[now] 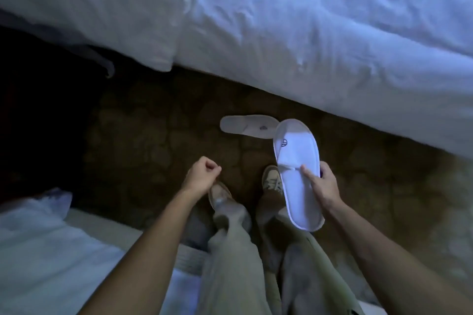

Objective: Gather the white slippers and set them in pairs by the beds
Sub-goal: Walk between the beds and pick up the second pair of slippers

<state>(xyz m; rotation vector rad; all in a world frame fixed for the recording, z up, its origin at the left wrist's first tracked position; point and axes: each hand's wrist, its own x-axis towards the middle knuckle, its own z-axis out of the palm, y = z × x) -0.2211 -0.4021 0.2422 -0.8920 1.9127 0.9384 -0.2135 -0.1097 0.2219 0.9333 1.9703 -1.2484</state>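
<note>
My right hand [323, 185] grips a white slipper [297, 158] by its middle and holds it above the floor, toe pointing away from me, a small dark logo on its upper. A second white slipper [247, 126] lies flat on the dark patterned carpet just beyond it, toe to the right, close to the side of the big bed. My left hand [202, 175] hovers over my left shoe with its fingers curled into a loose fist and nothing in it.
A bed with a rumpled white duvet [281, 33] fills the top and right. Another bed's white bedding [46, 250] is at the lower left. My legs and tan shoes [272, 180] stand on the carpet strip [143, 140] between them. The left side is dark.
</note>
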